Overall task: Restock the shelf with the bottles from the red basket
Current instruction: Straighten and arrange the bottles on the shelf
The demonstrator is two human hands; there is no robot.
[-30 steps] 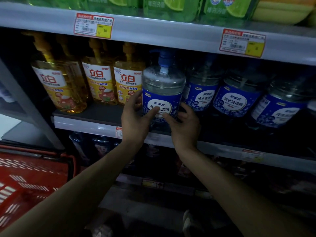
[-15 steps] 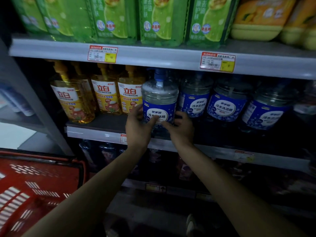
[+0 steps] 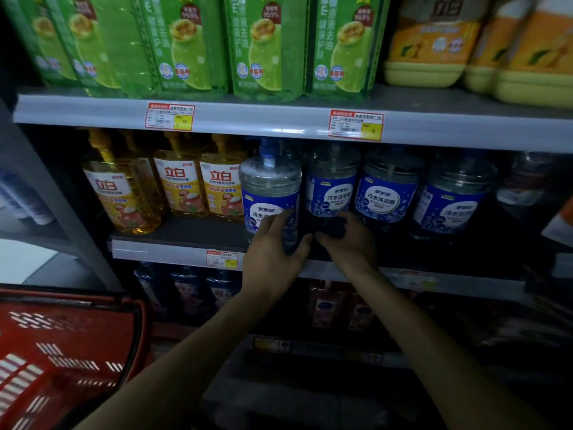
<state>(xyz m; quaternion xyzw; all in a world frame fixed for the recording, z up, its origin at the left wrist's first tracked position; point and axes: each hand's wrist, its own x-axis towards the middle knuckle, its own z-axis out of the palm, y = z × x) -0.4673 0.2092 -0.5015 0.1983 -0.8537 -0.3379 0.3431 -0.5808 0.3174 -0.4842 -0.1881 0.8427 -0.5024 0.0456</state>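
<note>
A clear bottle with a blue label and blue cap (image 3: 269, 184) stands on the middle shelf (image 3: 161, 252), at the left end of a row of like bottles (image 3: 387, 193). My left hand (image 3: 273, 249) grips its lower part, fingers over the label. My right hand (image 3: 348, 240) sits just right of the bottle's base with fingers curled in the dark gap; whether it touches the bottle is unclear. The red basket (image 3: 62, 352) is at the lower left, and its inside is blurred.
Yellow pump bottles (image 3: 183, 187) stand left of the blue-label row, with a bare strip of shelf in front of them. Green refill packs (image 3: 186, 48) and orange-yellow packs (image 3: 434, 45) fill the upper shelf. Darker bottles (image 3: 192, 290) line the shelf below.
The view has pulled back and tilted up, showing more of the upper shelf. My right hand has slid off the bottle's front to its right side. The left hand stays on it.
</note>
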